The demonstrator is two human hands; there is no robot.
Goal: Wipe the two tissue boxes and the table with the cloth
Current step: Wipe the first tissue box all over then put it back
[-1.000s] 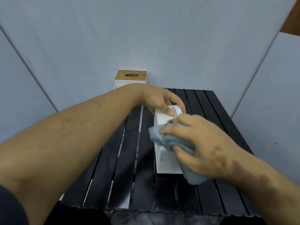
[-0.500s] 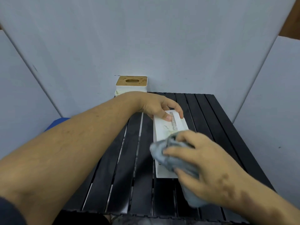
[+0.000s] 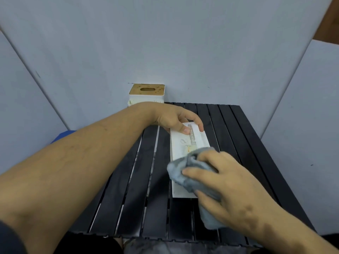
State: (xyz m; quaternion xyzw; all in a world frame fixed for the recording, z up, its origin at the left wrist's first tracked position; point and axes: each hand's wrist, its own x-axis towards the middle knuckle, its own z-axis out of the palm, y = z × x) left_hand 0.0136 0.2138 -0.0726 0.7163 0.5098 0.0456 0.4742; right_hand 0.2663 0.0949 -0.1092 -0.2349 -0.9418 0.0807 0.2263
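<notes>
While the left hand (image 3: 176,119) pinches the far end of the long white box (image 3: 180,147) between thumb and curled fingers, the right hand (image 3: 227,182) grips a crumpled grey cloth (image 3: 185,173) pressed on its near half; grey lettering down the lid seems to read "TISSUE", the rest too blurred. Flat and rectangular, the box lies lengthwise on the black slatted table (image 3: 238,143); a square white box (image 3: 146,94) with a speckled wooden lid and oval slot stands at the far left corner, well apart.

Left hand (image 3: 176,119) gripping; right hand (image 3: 225,182) clutching.
</notes>
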